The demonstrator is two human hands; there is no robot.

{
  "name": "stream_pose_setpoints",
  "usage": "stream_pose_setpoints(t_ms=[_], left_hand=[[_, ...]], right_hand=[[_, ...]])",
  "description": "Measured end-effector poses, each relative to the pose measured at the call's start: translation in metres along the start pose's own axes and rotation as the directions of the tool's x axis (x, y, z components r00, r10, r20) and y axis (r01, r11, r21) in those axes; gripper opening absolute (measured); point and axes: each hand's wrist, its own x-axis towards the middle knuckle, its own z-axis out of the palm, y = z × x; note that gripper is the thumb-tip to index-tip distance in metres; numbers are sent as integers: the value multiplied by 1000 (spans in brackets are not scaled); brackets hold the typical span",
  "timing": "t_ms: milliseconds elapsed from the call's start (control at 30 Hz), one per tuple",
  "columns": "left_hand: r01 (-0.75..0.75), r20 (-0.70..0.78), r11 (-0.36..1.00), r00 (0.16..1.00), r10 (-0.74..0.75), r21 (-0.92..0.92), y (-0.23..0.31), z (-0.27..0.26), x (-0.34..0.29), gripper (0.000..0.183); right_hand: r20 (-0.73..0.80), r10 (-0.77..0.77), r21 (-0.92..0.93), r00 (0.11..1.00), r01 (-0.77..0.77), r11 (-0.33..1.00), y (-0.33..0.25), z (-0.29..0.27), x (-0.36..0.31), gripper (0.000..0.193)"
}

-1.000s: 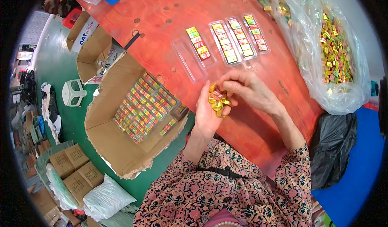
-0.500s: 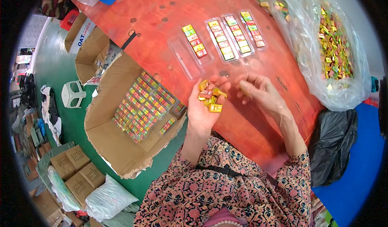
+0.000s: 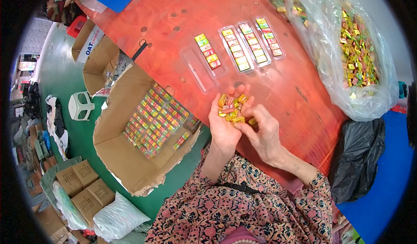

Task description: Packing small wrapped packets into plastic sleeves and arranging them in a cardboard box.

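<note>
My left hand [image 3: 224, 133] is palm up and cupped round a small heap of foil-wrapped candies [image 3: 229, 108], mostly yellow with a red one on top. Bent against the heap's right side, my right hand [image 3: 267, 135] pinches a yellow candy [image 3: 252, 121] between thumb and fingers. Just beyond the hands lies a clear plastic tray [image 3: 196, 71] with a bare left channel and a row of candies in its right one. Farther right are three narrow clear trays [image 3: 236, 49], each with one row of red, yellow and green candies.
The red table [image 3: 299, 109] runs under everything. A clear plastic bag [image 3: 369, 98] of loose candies stands at the right, above a black bag [image 3: 358, 157]. At the left, an open cardboard box [image 3: 115, 150] holds many filled trays. A white stool [image 3: 81, 106] stands on the green floor.
My right hand has moved left and down to the left palm, its fingers closing at the candies. The heap looks larger. The view has shifted slightly.
</note>
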Motion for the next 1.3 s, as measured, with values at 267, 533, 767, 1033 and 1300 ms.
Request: stream_pose_setpoints(t_ms=[267,533,767,1033,1300], left_hand=[[-6,-40,1000,999,5,-18,-1,5,0,34],[20,-64,993,998,-28,-116,2,6,1,35],[77,-171,995,981,-87,-65,8,4,-4,29],[182,-155,983,972,-175,27,20,1,-13,17],[-10,-164,908,983,86,418,29,6,-15,21]], right_hand=[[168,154,203,974,-187,961,-7,-19,15,17],[41,135,184,990,-141,973,3,-15,94,16],[66,63,158,996,-72,985,24,8,104,16],[116,87,122,989,-101,987,26,10,113,14],[393,160,450,905,-341,825,14,5,88,9]])
